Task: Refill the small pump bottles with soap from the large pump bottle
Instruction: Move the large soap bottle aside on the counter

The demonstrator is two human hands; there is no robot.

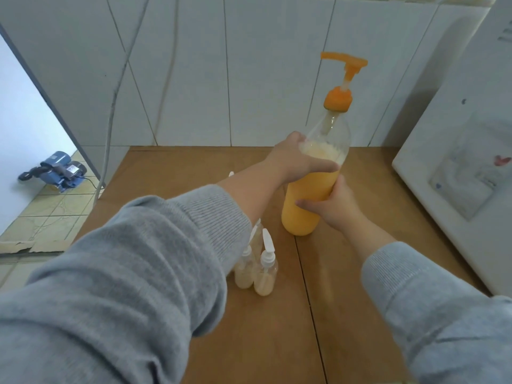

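The large clear pump bottle [307, 209], filled most of the way with orange soap and topped by an orange pump head [344, 62], stands on the wooden table [277, 342]. My left hand [297, 162] grips its upper body at the soap line. Lower down, my right hand [333, 205] wraps round its right side. Small clear pump bottles [265, 273] with white pumps and pale soap stand in a cluster just under my left forearm; the sleeve hides some of them.
A white appliance [457, 173] lines the table's right side. White wall tiles [194, 79] rise behind the table, with a cable [113, 106] hanging at the left. A blue water pump [59, 171] lies on the tiled floor at far left.
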